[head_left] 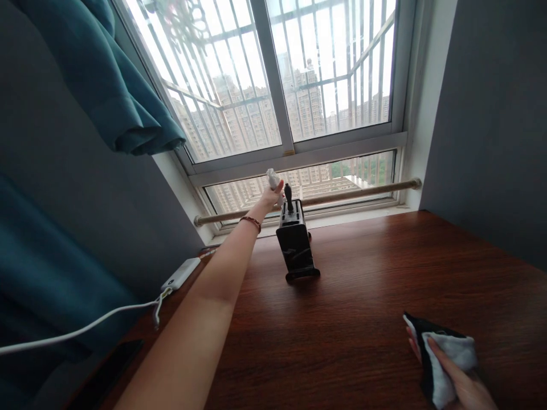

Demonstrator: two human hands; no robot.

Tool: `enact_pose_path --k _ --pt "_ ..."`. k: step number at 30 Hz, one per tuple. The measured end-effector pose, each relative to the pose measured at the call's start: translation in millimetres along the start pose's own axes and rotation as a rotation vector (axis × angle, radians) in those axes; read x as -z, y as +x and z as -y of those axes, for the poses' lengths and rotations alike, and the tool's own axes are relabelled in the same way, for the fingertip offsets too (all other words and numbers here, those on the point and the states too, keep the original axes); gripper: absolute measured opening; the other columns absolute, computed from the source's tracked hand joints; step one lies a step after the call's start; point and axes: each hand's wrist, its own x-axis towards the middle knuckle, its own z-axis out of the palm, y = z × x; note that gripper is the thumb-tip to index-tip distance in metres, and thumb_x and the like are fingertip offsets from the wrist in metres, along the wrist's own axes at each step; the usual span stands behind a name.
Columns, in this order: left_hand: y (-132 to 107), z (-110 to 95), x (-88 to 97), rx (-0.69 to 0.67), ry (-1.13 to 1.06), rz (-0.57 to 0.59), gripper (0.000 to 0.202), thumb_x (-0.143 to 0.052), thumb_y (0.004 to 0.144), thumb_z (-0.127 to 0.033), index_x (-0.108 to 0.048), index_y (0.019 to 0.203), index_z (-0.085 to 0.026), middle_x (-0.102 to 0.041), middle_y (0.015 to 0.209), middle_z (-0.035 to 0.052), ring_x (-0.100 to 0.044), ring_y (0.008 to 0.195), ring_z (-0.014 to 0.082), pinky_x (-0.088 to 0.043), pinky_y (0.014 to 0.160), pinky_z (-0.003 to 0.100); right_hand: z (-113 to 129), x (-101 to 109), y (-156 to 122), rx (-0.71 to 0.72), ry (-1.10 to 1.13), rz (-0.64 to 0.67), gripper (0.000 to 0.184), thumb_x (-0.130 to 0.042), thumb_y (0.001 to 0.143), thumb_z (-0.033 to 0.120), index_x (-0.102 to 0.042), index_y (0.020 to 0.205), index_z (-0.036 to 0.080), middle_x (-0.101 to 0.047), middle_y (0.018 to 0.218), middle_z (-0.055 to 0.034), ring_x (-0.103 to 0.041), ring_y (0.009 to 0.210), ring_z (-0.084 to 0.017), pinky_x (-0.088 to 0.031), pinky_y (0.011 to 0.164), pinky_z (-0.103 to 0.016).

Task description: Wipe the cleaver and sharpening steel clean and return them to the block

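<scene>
My left hand reaches far forward to the top of a black knife block that stands upright on the brown wooden table. Its fingers are closed round a whitish handle that sticks up above the fist. A black handle stands in the block just right of that hand. My right hand lies at the near right of the table, fingers pressed on a black and white cloth.
A white power bank with a white cable lies at the table's left edge. A dark flat phone-like thing sits near the front left. A wooden rod runs along the window sill. Teal curtains hang at the left.
</scene>
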Motion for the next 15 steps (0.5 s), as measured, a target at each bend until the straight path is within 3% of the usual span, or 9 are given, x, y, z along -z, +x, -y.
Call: enact_pose_path --k 4,7,12,15 --pt "-1 20 -2.8 0.037 0.062 -0.016 0.046 -0.062 0.071 -0.060 -0.057 0.081 -0.016 -0.053 0.067 0.0059 -0.056 0.059 0.0184 -0.047 0.058 0.037 4 -4 -5 -0.022 -0.009 -0.044 0.080 -0.088 0.025 0.026 -0.061 0.098 0.010 -0.070 0.083 -0.0077 -0.067 0.070 -0.023 -0.055 0.047 -0.017" --pt "0 28 -2.3 0.051 0.099 -0.016 0.050 -0.062 0.069 -0.062 -0.057 0.088 -0.016 -0.053 0.068 0.0068 -0.057 0.060 0.0208 -0.047 0.058 0.039 7 -8 -8 -0.036 -0.014 -0.057 0.076 -0.086 0.028 0.026 -0.061 0.098 0.012 -0.070 0.085 -0.0079 -0.067 0.071 -0.024 -0.056 0.047 -0.020" --pt "-4 31 -1.1 0.008 0.163 0.005 0.050 -0.056 0.075 -0.062 -0.058 0.088 -0.014 -0.054 0.069 0.0071 -0.058 0.064 0.0217 -0.048 0.062 0.038 5 -11 -9 0.005 -0.028 -0.067 0.065 -0.085 0.029 0.028 -0.062 0.089 0.014 -0.070 0.085 -0.0086 -0.067 0.074 -0.026 -0.055 0.044 -0.021" --pt "-8 28 -1.0 -0.017 0.240 -0.020 0.042 -0.051 0.083 -0.054 -0.057 0.089 -0.013 -0.055 0.071 0.0050 -0.057 0.064 0.0175 -0.048 0.063 0.035 1 -8 -4 0.059 -0.054 -0.050 0.057 -0.083 0.034 0.029 -0.062 0.085 0.015 -0.069 0.081 -0.0077 -0.067 0.077 -0.028 -0.059 0.054 -0.026"
